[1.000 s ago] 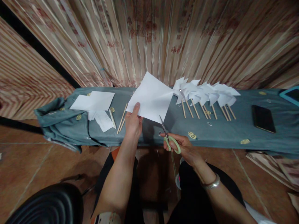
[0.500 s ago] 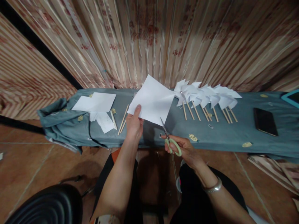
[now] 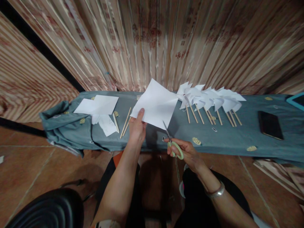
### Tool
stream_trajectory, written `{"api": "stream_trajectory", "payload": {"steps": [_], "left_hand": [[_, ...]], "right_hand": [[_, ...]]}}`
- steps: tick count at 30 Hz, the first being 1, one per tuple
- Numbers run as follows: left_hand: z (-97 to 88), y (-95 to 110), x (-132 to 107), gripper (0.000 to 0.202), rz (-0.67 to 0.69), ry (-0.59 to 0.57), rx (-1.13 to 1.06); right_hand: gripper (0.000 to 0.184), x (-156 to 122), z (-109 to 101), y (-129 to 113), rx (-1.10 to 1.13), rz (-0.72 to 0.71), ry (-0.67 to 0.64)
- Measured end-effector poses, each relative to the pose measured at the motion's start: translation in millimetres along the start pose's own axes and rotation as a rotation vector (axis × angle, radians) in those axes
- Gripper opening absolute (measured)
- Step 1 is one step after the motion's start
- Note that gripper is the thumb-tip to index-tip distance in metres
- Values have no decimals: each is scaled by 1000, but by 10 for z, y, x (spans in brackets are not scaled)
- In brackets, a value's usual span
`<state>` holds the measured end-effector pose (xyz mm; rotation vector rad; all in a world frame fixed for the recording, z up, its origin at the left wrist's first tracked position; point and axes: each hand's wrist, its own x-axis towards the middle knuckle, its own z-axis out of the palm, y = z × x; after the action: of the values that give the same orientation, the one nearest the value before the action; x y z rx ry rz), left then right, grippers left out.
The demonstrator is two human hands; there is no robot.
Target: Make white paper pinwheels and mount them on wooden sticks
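My left hand [image 3: 137,126] pinches a white sheet of paper [image 3: 156,103] by its near left corner, thumb on top. The sheet is held up over the table, tilted like a diamond. In my right hand [image 3: 185,152] is a pair of scissors [image 3: 174,148] with light green handles. Its blades point up and away from me, and their tips meet the near right corner of the sheet. Whether the blades are parted is too fine to tell. Just right of the sheet lies a row of white paper pinwheels [image 3: 209,96] on wooden sticks, overlapping one another.
On the narrow table with a grey-green cloth [image 3: 228,136], more white paper [image 3: 104,104] and a few loose sticks [image 3: 125,123] lie at left. A black phone [image 3: 270,124] and a blue-edged object [image 3: 296,100] are at right. A curtain [image 3: 154,41] hangs behind; a black stool [image 3: 45,209] stands lower left.
The sheet and both hands have shifted very slightly down with the view. The scissors' tips stay at the sheet's near right corner, and both holds are the same.
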<state>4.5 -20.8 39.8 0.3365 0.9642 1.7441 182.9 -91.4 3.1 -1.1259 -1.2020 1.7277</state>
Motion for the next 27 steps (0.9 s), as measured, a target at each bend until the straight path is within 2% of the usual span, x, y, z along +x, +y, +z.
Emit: {"api": "stream_trajectory", "payload": {"steps": [5,12,27], "left_hand": [[6,-11,-34,6,-26,-34,1],[-4,0,-39,7,-42,-4,31],[-8,-55,-62,7,-82,-16,12]], "right_hand": [[55,15,-14,-4,-13,-26,10],[53,20,-3,5,2,-25,7],[53,41,29,-15,10,-31,36]]}}
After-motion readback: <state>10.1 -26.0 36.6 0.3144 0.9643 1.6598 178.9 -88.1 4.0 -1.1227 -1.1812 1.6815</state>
